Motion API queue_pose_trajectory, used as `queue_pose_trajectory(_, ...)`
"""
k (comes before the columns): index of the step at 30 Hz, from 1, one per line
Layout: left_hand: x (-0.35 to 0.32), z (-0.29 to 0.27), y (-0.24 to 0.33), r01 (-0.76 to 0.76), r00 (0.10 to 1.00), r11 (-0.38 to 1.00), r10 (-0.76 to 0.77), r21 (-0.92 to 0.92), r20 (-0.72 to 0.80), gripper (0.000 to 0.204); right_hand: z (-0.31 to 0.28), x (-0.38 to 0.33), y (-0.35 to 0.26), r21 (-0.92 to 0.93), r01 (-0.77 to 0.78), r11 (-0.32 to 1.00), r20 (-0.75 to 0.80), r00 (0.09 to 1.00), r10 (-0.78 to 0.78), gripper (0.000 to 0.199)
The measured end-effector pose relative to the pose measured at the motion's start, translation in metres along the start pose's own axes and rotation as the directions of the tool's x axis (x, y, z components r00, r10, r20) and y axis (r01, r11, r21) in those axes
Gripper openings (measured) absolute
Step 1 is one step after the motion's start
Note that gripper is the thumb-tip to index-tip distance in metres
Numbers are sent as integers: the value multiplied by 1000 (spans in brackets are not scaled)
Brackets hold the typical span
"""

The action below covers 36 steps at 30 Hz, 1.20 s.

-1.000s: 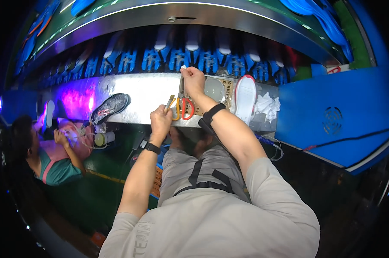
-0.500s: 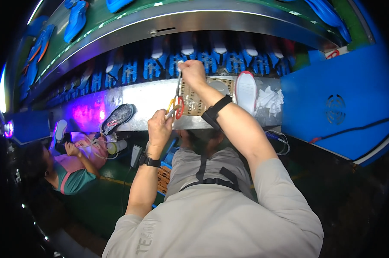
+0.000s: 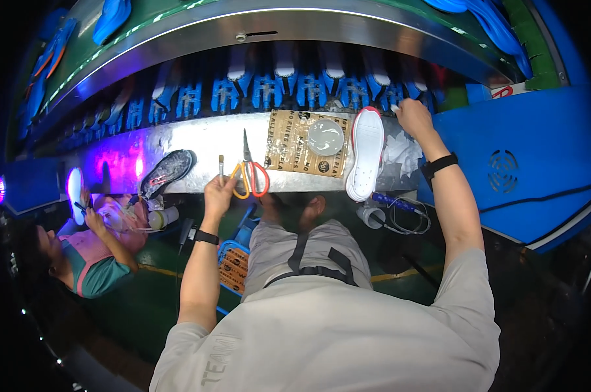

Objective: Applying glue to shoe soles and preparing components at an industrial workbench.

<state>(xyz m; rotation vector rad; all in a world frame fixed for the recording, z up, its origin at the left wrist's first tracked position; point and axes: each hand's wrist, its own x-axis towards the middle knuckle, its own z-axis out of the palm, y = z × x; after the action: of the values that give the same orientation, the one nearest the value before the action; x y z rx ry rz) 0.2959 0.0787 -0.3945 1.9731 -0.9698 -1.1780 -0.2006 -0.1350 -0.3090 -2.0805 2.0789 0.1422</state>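
Observation:
At the bench's front edge my left hand [image 3: 219, 197] is closed around a thin paintbrush [image 3: 221, 163], bristles up. Scissors [image 3: 245, 153] with one yellow and one red loop point away from me, the yellow loop at my left fingers. My right hand [image 3: 414, 119] reaches to the far right, fingers pinched on a small white scrap [image 3: 395, 108]. Below it lie crumpled white tissues [image 3: 400, 153]. A white shoe sole [image 3: 366, 153] with a red toe edge rests left of them, its heel overhanging the bench. Beside it, a clear round dish [image 3: 326, 137] sits on printed brown paper [image 3: 286, 140].
Blue clamps [image 3: 266, 91] line the back beneath a metal-edged conveyor [image 3: 256, 38]. A dark sole [image 3: 168, 171] lies left on the metal bench [image 3: 210, 140]. A co-worker [image 3: 96, 251] sits at left holding a white sole [image 3: 76, 193]. A blue machine housing [image 3: 472, 157] stands right.
My right hand has moved from the scissors' tips far right, past the white sole, uncovering the dish and brown paper. My left hand has shifted left with the brush and scissors.

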Motion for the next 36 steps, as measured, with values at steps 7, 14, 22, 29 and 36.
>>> queue_pose_trajectory(7, 4, -16, 15, -145, 962, 947, 203, 288, -183, 18, 57, -27, 65, -272, -88, 958, 128, 984, 127, 21)
queue_pose_trajectory(14, 4, 62, 63, -290, 926, 776, 375, 560, -41, 27, 52, -66, 30, -51, -311, 949, 171, 934, 315, 50)
queue_pose_trajectory(22, 6, 121, 60, -63, 994, 800, 106, 596, -37, 44, 95, -88, 73, 312, -309, 899, 188, 947, 260, 20)
queue_pose_trajectory(29, -10, 114, 52, -54, 997, 818, 72, 573, -8, 44, 66, -114, 82, 693, -270, 668, 154, 961, 229, 18)
queue_pose_trajectory(36, -28, 80, 61, -231, 906, 841, 370, 489, -208, 29, 28, -121, 76, 711, -400, 579, 297, 916, 269, 25)
